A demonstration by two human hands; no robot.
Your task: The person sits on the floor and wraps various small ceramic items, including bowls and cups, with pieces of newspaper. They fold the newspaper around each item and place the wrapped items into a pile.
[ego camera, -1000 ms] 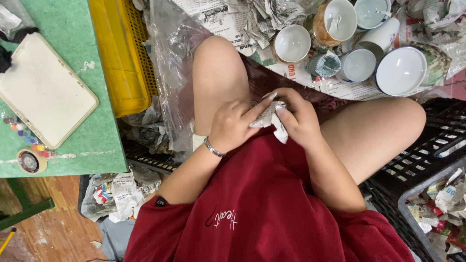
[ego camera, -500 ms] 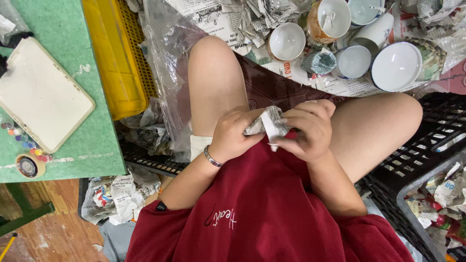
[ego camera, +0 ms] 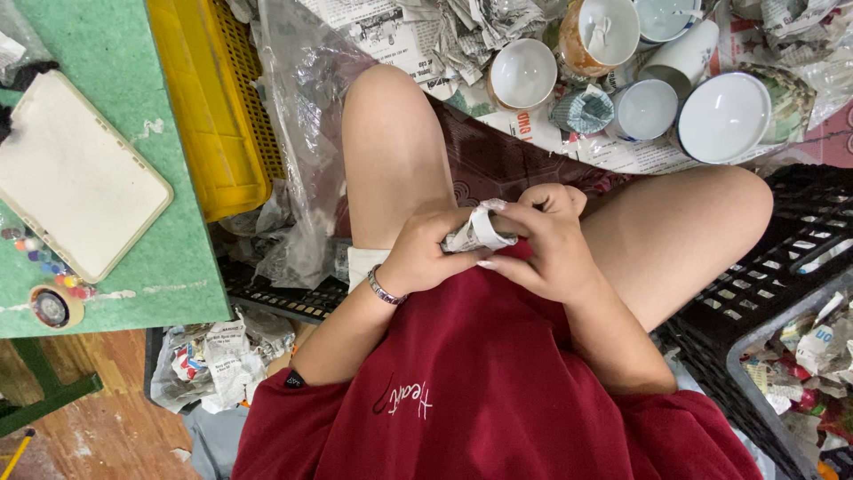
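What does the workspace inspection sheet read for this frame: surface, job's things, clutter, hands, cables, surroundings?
Surface: newspaper-covered floor ahead of the knees; green table at one side.
Job's things: small newspaper-wrapped bundle, held over the lap.
Clutter: white bowls and cups on the newspaper, crumpled paper under the table, clear plastic sheet.
Hands: left hand and right hand both closed on the bundle; bracelet on the left wrist.
Cables: nothing seen.
Surroundings: yellow crate, black crate, white tablet on the table, wooden floor.
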